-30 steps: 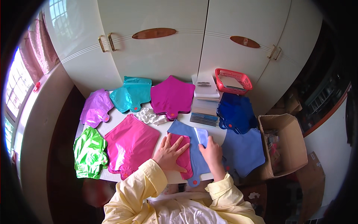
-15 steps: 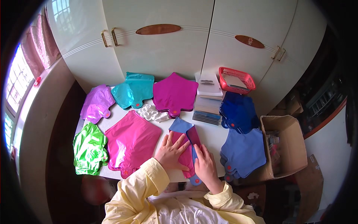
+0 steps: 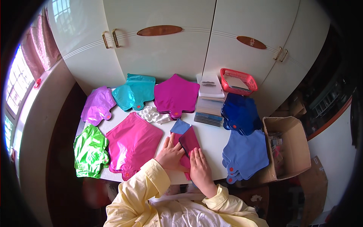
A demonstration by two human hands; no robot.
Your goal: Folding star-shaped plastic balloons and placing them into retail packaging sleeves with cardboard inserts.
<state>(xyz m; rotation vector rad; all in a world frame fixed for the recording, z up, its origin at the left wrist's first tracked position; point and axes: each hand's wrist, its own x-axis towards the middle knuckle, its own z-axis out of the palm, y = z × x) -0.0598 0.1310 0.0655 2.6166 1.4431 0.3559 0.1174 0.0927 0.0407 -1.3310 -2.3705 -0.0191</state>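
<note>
In front of me on the white table lies a flat foil balloon, its pink part and blue part showing, with one side folded over toward the left. My left hand presses flat on it, fingers stretched, some fingertips hidden by the folded flap. On the flap's right edge rests my right hand, its fingers laid flat and close together. Left of my hands sits a stack of flat pink foil balloons. Blue ones are piled to the right.
Along the back and left lie magenta, teal, lilac and green foil balloons, plus a white ribbon bundle. Stacked cards, a red basket, dark blue balloons and a cardboard box stand right.
The right side of the balloon has been folded over leftward, covering part of the blue. My right hand has shifted slightly left and down; the left fingers are now partly under the flap.
</note>
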